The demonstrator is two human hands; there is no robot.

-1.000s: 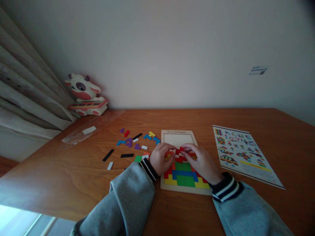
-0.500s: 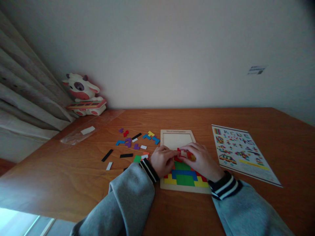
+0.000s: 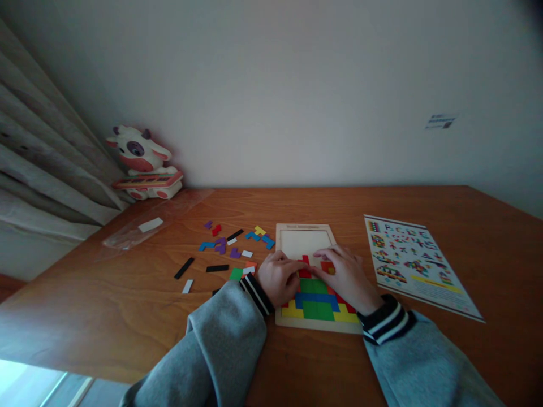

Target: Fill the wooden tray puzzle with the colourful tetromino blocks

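A wooden puzzle tray lies in front of me, its lower part filled with green, blue, yellow and red pieces. My left hand rests over the tray's left edge, fingers curled, its index fingertip on a red piece. From the right, my right hand reaches over the tray with thumb and index finger apart. Its thumb tip touches near the same red piece, close to my left fingertip. Another red piece with an orange-yellow one shows beneath the right fingers. Parts of the lower rows are hidden by both hands.
Several loose coloured pieces lie left of the tray. A printed pattern sheet is on the right. At the back left stand a cow toy and a clear plastic bag with a white label.
My right thumb and index finger have spread apart, letting go of the red piece, which now lies flat in the tray. My left hand has hardly moved.
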